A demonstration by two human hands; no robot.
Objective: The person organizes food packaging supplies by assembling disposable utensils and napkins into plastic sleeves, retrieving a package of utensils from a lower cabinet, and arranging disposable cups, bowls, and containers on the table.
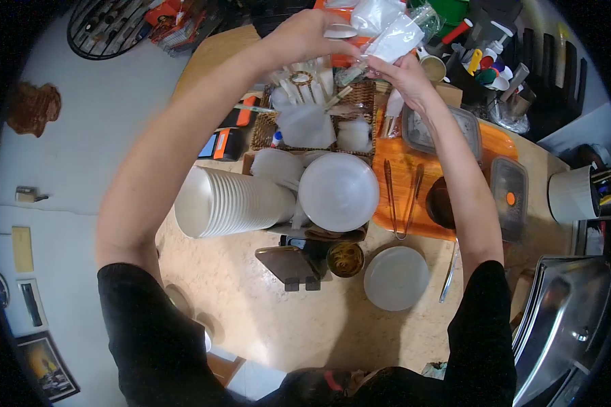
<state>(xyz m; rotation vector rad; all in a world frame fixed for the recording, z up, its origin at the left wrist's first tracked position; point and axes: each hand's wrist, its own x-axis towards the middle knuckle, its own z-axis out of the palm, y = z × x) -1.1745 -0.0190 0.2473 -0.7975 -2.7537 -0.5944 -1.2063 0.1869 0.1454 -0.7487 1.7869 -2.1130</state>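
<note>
Just beyond the woven basket (262,131), a glossy, crinkled plastic packet (395,39) is pinched by the right hand (409,76); a smooth, curved white piece (341,30) is framed by the left hand (304,37), though whether it is gripped cannot be told.

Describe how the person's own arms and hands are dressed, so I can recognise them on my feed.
Both arms wear short, plain black fabric sleeves, with no marking visible on them. Below the hems the forearms are bare. The left hand and right hand are ungloved; no watch shows on either wrist.
</note>
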